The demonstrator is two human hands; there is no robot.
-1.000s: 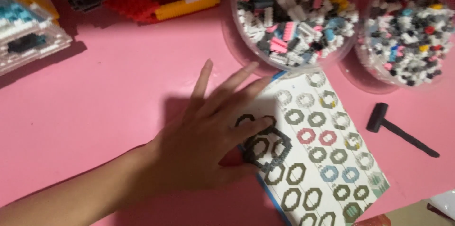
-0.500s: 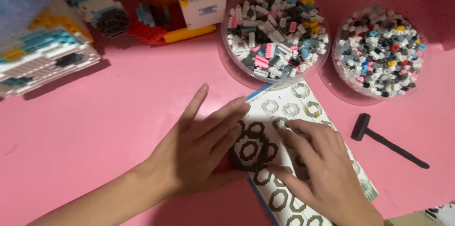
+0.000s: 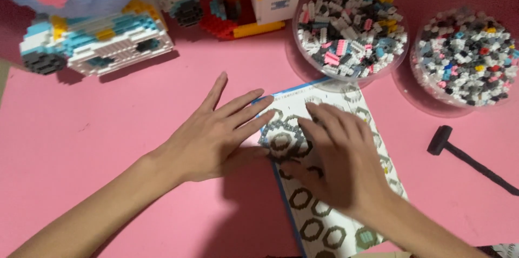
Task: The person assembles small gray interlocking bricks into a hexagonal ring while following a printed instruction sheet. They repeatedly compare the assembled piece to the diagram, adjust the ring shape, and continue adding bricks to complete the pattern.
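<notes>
Centrally, left hand [image 3: 208, 139] flat with fingers spread on the pink surface [image 3: 108, 128], grip apart, touching a small black ring-shaped brick assembly [image 3: 282, 141] on the white printed instruction sheet [image 3: 330, 220], right hand [image 3: 338, 155] spread over both, grip apart.

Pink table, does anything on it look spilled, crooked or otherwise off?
Nothing spilled: the loose bricks sit inside the two clear tubs. The instruction sheet lies askew on the pink table, under both flat hands. A small black hammer lies loose beside it.
</notes>
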